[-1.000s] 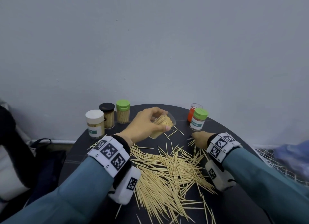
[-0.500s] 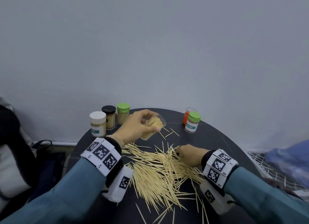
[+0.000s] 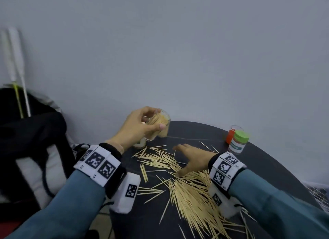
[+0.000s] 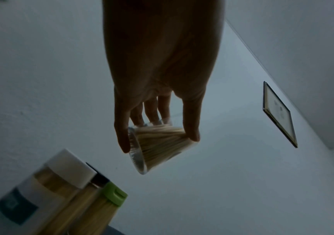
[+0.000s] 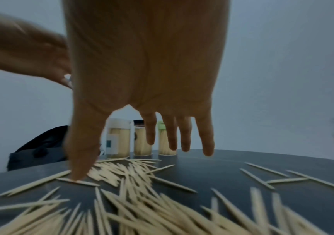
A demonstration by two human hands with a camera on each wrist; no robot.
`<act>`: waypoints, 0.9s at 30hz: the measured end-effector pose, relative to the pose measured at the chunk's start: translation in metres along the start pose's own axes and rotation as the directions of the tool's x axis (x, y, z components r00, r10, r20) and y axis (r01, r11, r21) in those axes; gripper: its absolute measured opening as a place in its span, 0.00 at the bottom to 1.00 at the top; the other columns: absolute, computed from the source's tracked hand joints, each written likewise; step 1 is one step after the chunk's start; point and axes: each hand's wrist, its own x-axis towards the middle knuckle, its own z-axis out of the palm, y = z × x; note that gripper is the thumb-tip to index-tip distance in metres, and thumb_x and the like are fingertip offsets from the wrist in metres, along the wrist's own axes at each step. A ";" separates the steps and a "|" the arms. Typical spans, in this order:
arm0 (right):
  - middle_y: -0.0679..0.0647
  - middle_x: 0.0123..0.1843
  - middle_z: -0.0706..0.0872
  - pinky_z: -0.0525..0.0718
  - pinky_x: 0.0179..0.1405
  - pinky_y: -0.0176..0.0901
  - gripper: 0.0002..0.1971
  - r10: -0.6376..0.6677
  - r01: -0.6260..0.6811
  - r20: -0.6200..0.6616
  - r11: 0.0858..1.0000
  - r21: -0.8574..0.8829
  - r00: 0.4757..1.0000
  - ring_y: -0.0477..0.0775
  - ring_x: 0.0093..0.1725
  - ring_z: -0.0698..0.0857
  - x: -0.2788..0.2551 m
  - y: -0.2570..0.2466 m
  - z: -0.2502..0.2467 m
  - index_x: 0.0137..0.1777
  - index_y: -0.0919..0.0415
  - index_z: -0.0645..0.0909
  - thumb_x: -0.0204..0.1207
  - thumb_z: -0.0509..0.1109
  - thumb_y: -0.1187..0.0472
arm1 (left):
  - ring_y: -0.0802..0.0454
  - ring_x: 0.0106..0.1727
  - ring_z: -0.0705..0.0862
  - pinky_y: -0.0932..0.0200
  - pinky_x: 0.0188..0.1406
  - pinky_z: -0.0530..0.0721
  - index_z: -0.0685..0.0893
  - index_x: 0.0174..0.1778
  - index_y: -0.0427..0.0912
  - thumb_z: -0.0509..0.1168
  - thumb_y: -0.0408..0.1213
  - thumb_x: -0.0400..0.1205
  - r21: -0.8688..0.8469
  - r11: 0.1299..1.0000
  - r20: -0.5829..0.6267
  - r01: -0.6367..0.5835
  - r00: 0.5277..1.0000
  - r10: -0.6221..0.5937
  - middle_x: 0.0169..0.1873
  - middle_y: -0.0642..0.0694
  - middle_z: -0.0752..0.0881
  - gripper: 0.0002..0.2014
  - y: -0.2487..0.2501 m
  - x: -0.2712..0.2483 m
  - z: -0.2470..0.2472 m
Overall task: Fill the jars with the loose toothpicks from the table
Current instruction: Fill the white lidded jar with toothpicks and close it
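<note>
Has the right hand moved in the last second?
Yes. The right hand has left the green-lidded jar and slid toward the person, onto the toothpick pile.

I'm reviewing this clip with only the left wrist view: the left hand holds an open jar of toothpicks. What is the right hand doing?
Observer: The right hand is spread low over the loose toothpicks on the table.
Operator: Has it picked any up?
Observer: None that I can see. In the right wrist view the palm is bare, and only the thumb touches the picks.
Operator: Are there jars besides the held jar and the three capped jars?
Observer: Yes, there are two at the table's far right: a green-lidded jar and an orange jar just behind it.
</note>
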 end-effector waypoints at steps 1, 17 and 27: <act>0.54 0.82 0.56 0.67 0.77 0.52 0.50 -0.022 0.022 0.037 1.000 0.018 0.999 0.56 0.79 0.63 0.007 -0.011 0.000 0.82 0.52 0.50 0.67 0.78 0.46 | 0.53 0.53 0.83 0.62 0.48 0.83 0.82 0.60 0.48 0.76 0.35 0.71 0.004 1.000 -0.015 0.001 1.000 -0.001 0.50 0.53 0.84 0.21 -0.001 -0.001 -0.007; 0.53 0.83 0.32 0.38 0.78 0.71 0.65 -0.063 0.129 0.225 0.947 -0.294 0.972 0.59 0.83 0.37 0.062 -0.082 0.022 0.82 0.49 0.31 0.58 0.74 0.30 | 0.51 0.58 0.81 0.67 0.47 0.79 0.80 0.66 0.44 0.76 0.39 0.72 0.073 0.997 -0.112 0.031 0.993 -0.022 0.56 0.50 0.82 0.26 -0.007 -0.015 -0.059; 0.54 0.79 0.60 0.68 0.75 0.48 0.37 -0.178 0.192 0.119 0.975 -0.116 0.977 0.55 0.76 0.66 0.047 -0.053 0.018 0.79 0.56 0.59 0.74 0.71 0.47 | 0.47 0.63 0.80 0.54 0.61 0.79 0.80 0.66 0.45 0.76 0.40 0.72 0.082 0.995 -0.081 0.058 0.995 -0.051 0.60 0.49 0.82 0.26 -0.005 -0.014 -0.049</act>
